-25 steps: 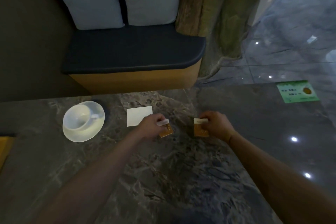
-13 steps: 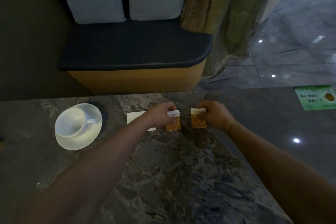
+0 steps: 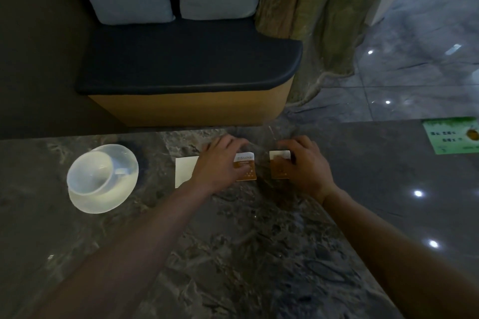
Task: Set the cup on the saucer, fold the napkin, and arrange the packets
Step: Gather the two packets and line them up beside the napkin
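A white cup stands on a white saucer at the left of the dark marble table. A folded white napkin lies flat near the far edge, partly covered by my left hand. That hand rests on an orange-and-white packet lying on the table. My right hand holds a second orange packet flat beside the first, a small gap between them.
The table's far edge runs just beyond the hands. Behind it is a bench with a dark seat and two pale cushions. A green sticker lies at the table's right. Tiled floor lies to the right.
Both hands carried the packets toward the far edge and closer together. The left packet now lies beside the napkin, upright and parallel to the right one.
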A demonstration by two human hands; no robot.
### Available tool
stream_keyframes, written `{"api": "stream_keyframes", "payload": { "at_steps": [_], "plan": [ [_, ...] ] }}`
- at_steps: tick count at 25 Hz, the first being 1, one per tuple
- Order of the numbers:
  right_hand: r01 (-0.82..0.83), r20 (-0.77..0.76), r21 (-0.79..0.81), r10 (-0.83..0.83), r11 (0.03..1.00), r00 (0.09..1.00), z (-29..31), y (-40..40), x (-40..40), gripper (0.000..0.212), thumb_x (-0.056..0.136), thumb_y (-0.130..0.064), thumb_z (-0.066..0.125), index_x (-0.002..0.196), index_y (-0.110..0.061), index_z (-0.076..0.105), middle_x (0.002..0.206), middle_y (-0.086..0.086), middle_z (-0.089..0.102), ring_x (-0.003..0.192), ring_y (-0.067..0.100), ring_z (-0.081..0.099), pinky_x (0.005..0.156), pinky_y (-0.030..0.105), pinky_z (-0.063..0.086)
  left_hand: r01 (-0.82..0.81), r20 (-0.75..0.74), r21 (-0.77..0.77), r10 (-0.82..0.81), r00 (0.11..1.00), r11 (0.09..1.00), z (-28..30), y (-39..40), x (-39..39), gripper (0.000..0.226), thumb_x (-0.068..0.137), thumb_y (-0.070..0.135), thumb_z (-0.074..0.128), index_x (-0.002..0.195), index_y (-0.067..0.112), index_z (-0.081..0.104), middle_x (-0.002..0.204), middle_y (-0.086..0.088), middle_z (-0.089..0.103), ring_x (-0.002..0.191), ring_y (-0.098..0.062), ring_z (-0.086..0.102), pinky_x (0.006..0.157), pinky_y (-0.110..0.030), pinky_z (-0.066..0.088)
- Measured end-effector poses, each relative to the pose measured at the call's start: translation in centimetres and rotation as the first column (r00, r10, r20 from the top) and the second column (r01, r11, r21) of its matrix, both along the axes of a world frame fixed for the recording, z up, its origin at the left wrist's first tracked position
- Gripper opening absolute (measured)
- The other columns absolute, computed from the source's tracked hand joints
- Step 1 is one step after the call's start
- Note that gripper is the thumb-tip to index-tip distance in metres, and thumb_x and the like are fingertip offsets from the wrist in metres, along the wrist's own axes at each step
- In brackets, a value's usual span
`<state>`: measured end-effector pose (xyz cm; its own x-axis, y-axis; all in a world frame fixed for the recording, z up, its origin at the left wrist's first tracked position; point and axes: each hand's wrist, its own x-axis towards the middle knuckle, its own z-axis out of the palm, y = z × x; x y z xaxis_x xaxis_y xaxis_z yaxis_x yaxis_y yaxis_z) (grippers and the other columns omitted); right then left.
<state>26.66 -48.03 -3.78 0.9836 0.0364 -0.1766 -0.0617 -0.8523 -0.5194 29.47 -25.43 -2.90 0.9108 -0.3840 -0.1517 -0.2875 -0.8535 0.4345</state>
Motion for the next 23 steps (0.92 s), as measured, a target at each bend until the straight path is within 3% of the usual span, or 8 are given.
{"api": "stream_keyframes", "payload": {
  "at_steps": [2, 5, 7, 13, 23],
  "plan": [
    [-0.043, 0.064, -0.059, 0.047, 0.997, 0.997, -0.1, -0.5, -0.4, 0.051, 0.082, -0.055, 0.06, 0.129, -0.035, 0.051, 0.134, -0.006, 0.042, 0.122, 0.021, 0.034, 0.096, 0.043, 0.042, 0.02, 0.077, 0.032, -0.023, 0.997, 0.999, -0.1, 0.6, -0.3, 0.056, 0.08, 0.053, 0.064, 0.129, 0.034, 0.048, 0.129, 0.009, 0.048, 0.125, -0.015, 0.035, 0.1, -0.038, 0.025],
    [-0.167, -0.006, -0.216, 0.17, 0.962, 0.985, -0.6, -1.7, -1.2, 0.072, 0.075, -0.067, 0.061, 0.138, -0.043, 0.037, 0.15, -0.007, 0.023, 0.14, 0.027, 0.007, 0.114, 0.053, 0.016, 0.095, 0.091, 0.112, -0.105, 0.99, 0.989, -0.6, 1.5, -0.7, 0.066, 0.074, 0.066, 0.062, 0.131, 0.034, 0.048, 0.131, 0.009, 0.047, 0.128, -0.015, 0.03, 0.102, -0.039, 0.016],
    [-0.206, -0.027, -0.231, 0.206, 0.951, 0.978, -1.0, -2.1, -1.6, 0.077, 0.075, -0.068, 0.06, 0.142, -0.043, 0.032, 0.155, -0.006, 0.018, 0.143, 0.028, 0.001, 0.117, 0.055, 0.004, 0.117, 0.086, 0.132, -0.129, 0.988, 0.984, -1.1, 1.5, -1.2, 0.072, 0.072, 0.068, 0.061, 0.133, 0.033, 0.047, 0.132, 0.007, 0.046, 0.13, -0.018, 0.028, 0.105, -0.042, 0.014],
    [-0.162, 0.029, -0.231, 0.173, 0.959, 0.984, -1.2, -1.8, -1.6, 0.077, 0.076, -0.064, 0.061, 0.143, -0.042, 0.03, 0.15, -0.006, 0.027, 0.139, 0.027, 0.015, 0.116, 0.056, 0.006, 0.056, 0.077, 0.104, -0.064, 0.995, 0.993, -1.4, 1.4, -1.3, 0.074, 0.072, 0.067, 0.062, 0.136, 0.034, 0.044, 0.131, 0.006, 0.043, 0.128, -0.019, 0.028, 0.105, -0.04, 0.011],
    [-0.138, -0.008, -0.24, 0.141, 0.961, 0.99, -1.2, -0.8, -1.2, 0.073, 0.077, -0.064, 0.061, 0.141, -0.047, 0.031, 0.151, -0.003, 0.023, 0.138, 0.031, 0.011, 0.114, 0.059, 0.003, 0.035, 0.082, 0.098, -0.044, 0.996, 0.995, -1.5, 1.4, -1.0, 0.07, 0.069, 0.067, 0.061, 0.13, 0.035, 0.048, 0.126, 0.007, 0.043, 0.125, -0.018, 0.031, 0.105, -0.04, 0.014]
  ]
}}
